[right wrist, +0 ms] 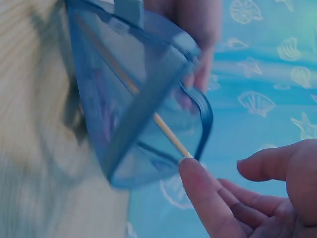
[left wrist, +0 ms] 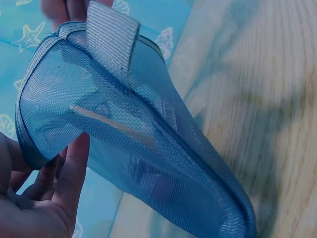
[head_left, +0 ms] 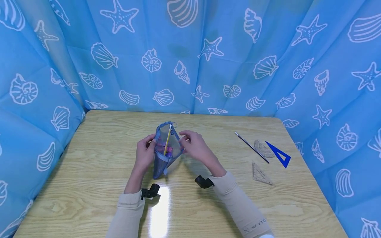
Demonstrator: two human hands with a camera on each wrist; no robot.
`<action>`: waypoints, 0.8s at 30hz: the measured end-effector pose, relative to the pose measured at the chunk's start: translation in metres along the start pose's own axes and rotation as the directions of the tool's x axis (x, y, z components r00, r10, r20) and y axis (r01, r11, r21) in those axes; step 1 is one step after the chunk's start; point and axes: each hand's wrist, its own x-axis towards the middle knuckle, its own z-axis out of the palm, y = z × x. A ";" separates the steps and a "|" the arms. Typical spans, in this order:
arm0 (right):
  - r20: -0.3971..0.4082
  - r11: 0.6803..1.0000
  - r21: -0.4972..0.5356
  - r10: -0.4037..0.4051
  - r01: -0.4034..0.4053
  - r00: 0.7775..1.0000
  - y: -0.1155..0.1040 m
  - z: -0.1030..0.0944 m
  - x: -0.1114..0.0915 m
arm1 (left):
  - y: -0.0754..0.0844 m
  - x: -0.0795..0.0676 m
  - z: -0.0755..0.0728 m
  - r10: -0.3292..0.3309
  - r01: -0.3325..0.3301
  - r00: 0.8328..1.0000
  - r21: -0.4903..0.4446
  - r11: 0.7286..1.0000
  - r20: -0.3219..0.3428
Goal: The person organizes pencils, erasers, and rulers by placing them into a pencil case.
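A blue mesh zipper pouch is held up above the table with its mouth spread wide. My left hand grips its left rim, thumb outside and fingers behind, as the left wrist view also shows. Inside, a yellow pencil leans with its white end up at the far rim. Small pink and purple things lie lower in the pouch, blurred by the mesh. At the right rim is my right hand; in the right wrist view its thumb stands apart from the fingers, and a fingertip overlaps the pencil's end.
On the right of the wooden table lie a dark pencil, a clear protractor, a blue set square and a clear set square. A blue seashell-print curtain surrounds the table at back and sides.
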 end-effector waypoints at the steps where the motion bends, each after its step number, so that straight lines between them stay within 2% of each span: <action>1: -0.016 1.000 -0.014 -0.013 0.013 1.000 0.001 -0.005 -0.003 | 0.000 0.000 0.000 -0.002 0.002 1.000 -0.011 1.000 0.001; 5: -0.085 0.997 -0.074 -0.044 0.038 0.995 0.013 -0.030 -0.014 | 0.000 0.001 -0.003 -0.001 0.002 1.000 -0.067 0.998 0.020; 12: -0.178 0.994 -0.104 -0.063 0.045 0.982 0.051 -0.075 -0.036 | -0.005 0.002 -0.006 -0.016 0.016 1.000 -0.025 1.000 -0.012; 18: -0.266 0.990 -0.130 -0.087 0.054 0.960 0.089 -0.111 -0.056 | -0.006 0.001 -0.008 -0.027 0.027 1.000 -0.039 0.999 -0.001; 24: -0.330 0.988 -0.151 -0.091 0.043 0.939 0.114 -0.136 -0.074 | -0.005 0.000 -0.010 -0.052 0.053 0.999 -0.060 0.997 0.014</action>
